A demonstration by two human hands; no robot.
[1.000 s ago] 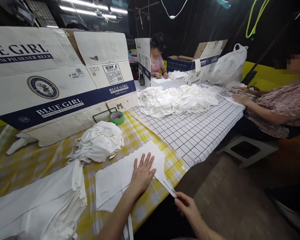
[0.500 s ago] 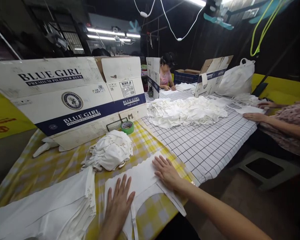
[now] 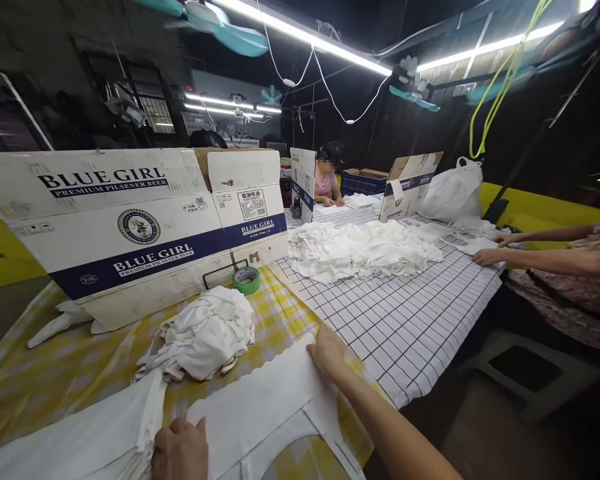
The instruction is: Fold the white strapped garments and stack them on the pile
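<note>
A white strapped garment (image 3: 260, 393) with a scalloped top edge lies flat on the yellow checked tablecloth (image 3: 280, 303) in front of me. My left hand (image 3: 181, 448) is closed at its left end, fingers curled at the edge beside the stack of flat white garments (image 3: 75, 430). My right hand (image 3: 329, 352) is closed on its upper right corner, thumb on top and the other fingers mostly hidden. A crumpled heap of small white cloth pieces (image 3: 207, 330) sits just beyond the garment.
A roll of green tape (image 3: 247, 281) stands by an opened Blue Girl carton (image 3: 180, 220). On the adjoining grid-patterned table (image 3: 405, 313) lies a large white cloth pile (image 3: 363, 250). A co-worker's hands (image 3: 490, 253) work at the right; another person sits at the back. A plastic stool (image 3: 530, 373) stands at right.
Both my hands, flat and spread on the garment before, have moved to its ends and curled their fingers around the edges. The view has tilted up a little.
</note>
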